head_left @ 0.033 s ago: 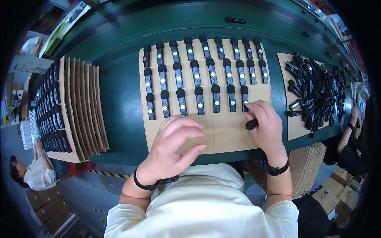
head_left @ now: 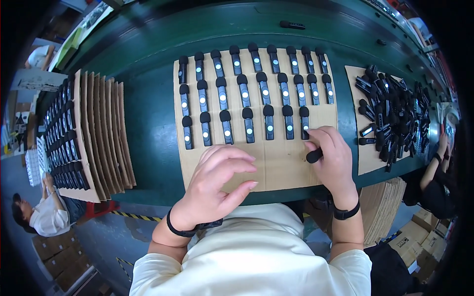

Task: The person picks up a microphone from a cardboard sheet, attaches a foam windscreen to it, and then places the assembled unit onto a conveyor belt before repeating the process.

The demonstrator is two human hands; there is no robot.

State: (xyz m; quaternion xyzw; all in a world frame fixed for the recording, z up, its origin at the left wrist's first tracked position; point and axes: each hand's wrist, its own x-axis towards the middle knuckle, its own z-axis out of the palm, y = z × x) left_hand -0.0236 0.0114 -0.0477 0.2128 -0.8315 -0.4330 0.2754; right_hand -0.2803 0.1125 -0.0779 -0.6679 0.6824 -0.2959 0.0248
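A cardboard sheet lies before me with three rows of small black clip-on microphones, each with a foam tip and most with a pale round dot. My right hand is closed around another microphone; its foam end sticks out below the fingers and the rest is hidden in the grip. The fingertips of that hand are at the lower end of the last microphone in the nearest row. Over the sheet's near left part, my left hand is held with fingers curved apart, holding nothing.
On the right, a loose pile of black microphones covers another cardboard sheet. Cardboard sheets with microphones are stacked on the left. One microphone lies at the far side of the green table. People work at both sides.
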